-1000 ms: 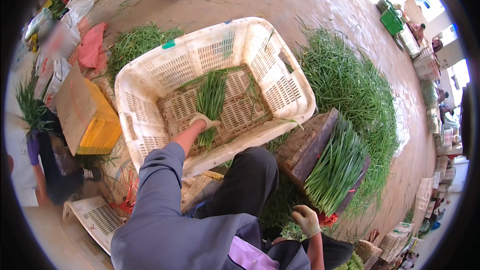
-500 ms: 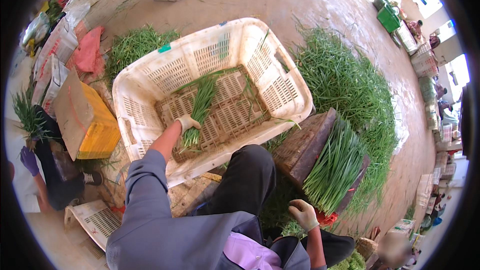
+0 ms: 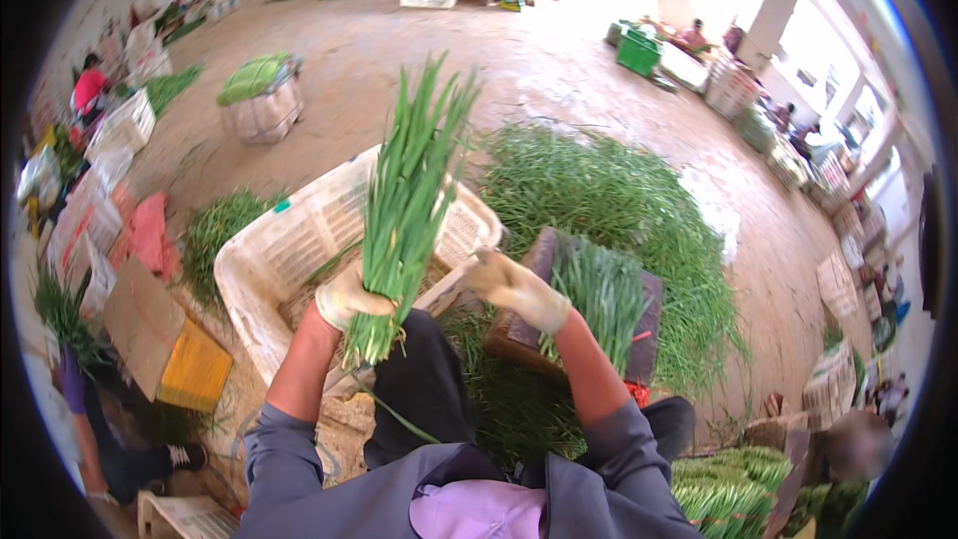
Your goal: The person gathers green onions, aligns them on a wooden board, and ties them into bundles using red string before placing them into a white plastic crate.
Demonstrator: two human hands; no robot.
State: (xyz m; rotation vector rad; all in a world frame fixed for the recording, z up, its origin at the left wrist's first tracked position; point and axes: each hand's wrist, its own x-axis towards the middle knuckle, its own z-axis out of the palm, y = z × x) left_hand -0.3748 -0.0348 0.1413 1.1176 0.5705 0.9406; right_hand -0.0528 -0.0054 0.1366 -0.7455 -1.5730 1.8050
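Upright in front of me stands a bunch of garlic chives point(image 3: 411, 190), long flat green leaves with pale cut ends. My left hand point(image 3: 351, 299), in a pale glove, is wrapped round its lower stalks. My right hand point(image 3: 524, 294), gloved too, is just right of the bunch with fingers stretched toward it and nothing in them. Behind the bunch is a dirty white plastic crate point(image 3: 238, 245) with slotted walls; a few loose leaves lie inside. Beside my right hand, more chives point(image 3: 599, 279) lie on a dark board point(image 3: 647, 314) with red ties at its near end.
A large heap of loose chives point(image 3: 619, 200) covers the floor ahead right. To the left stand a yellow box with a cardboard flap point(image 3: 145, 324) and a co-worker's purple-gloved hand point(image 3: 72, 379) holding greens. Bundled greens point(image 3: 728, 489) lie at lower right. A wrapped bale point(image 3: 261, 105) stands farther off.
My left hand has lifted the bunch from the crate and raised it upright. My right hand has come up from beside the board toward the bunch. The view has tilted up.
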